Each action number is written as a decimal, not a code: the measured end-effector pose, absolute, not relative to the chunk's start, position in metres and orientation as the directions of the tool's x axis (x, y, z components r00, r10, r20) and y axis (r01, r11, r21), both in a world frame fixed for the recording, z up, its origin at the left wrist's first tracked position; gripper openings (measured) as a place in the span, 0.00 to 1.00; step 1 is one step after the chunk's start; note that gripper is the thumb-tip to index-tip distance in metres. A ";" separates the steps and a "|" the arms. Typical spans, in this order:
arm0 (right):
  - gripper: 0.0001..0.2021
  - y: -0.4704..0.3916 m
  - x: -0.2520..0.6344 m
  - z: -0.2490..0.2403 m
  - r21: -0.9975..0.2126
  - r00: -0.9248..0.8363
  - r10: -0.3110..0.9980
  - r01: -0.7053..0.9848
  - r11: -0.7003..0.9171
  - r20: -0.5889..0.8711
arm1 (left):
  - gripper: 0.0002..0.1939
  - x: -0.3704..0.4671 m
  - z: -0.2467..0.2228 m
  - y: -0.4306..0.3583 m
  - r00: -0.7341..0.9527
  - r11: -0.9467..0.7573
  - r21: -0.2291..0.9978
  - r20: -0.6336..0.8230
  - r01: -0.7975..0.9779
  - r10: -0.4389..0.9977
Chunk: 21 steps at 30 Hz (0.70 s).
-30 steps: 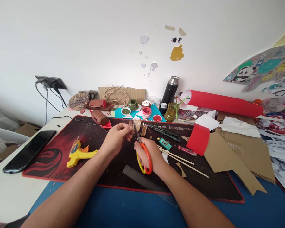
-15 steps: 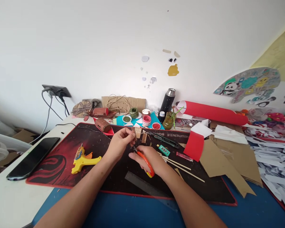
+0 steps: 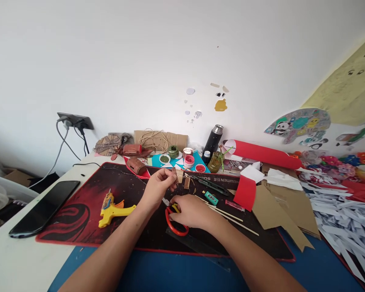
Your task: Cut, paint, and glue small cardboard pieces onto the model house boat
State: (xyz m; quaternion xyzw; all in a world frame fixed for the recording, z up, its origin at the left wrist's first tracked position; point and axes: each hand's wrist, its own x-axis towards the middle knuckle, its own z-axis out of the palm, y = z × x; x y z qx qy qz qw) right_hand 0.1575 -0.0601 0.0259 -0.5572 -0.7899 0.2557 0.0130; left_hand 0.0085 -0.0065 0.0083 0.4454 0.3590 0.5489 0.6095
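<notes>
While the left hand (image 3: 159, 183) apparently pinched a brown strip (image 3: 174, 171), the right hand (image 3: 191, 210) loosely gripped scissors (image 3: 168, 219), blades angled forward-left.

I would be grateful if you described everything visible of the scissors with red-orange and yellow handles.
The scissors have one red-orange and one yellow finger loop, both plastic-looking, with grey metal showing where the blades begin. The right hand grips the handles, hiding part of the loops. The red-orange loop sits nearer the wearer, and the metal end points toward the left hand. Most of the blades are hidden, so whether they are open cannot be told.
</notes>
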 end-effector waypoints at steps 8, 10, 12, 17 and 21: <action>0.09 -0.052 0.145 0.037 -0.377 -0.330 0.941 0.883 0.281 -0.071 | 0.18 0.004 0.005 -0.003 0.148 0.004 0.930 0.054 -0.368 0.988; 0.12 -0.050 0.146 0.026 -0.589 -0.289 0.957 0.780 0.212 -0.038 | 0.19 0.002 0.005 -0.002 0.142 -0.003 0.928 0.060 -0.372 0.988; 0.12 -0.048 0.150 0.010 -0.777 -0.226 0.973 0.621 0.105 -0.049 | 0.19 0.001 0.005 0.000 0.131 -0.010 0.927 0.064 -0.375 0.989; 0.17 -0.035 0.170 -0.015 -0.964 -0.107 0.993 0.265 -0.026 -0.056 | 0.20 0.001 0.002 0.002 0.135 0.011 0.936 0.039 -0.353 0.990; 0.24 -0.022 0.184 -0.008 -0.995 -0.014 1.000 0.095 -0.007 -0.009 | 0.20 0.005 -0.002 0.003 0.163 0.045 0.949 0.007 -0.311 0.987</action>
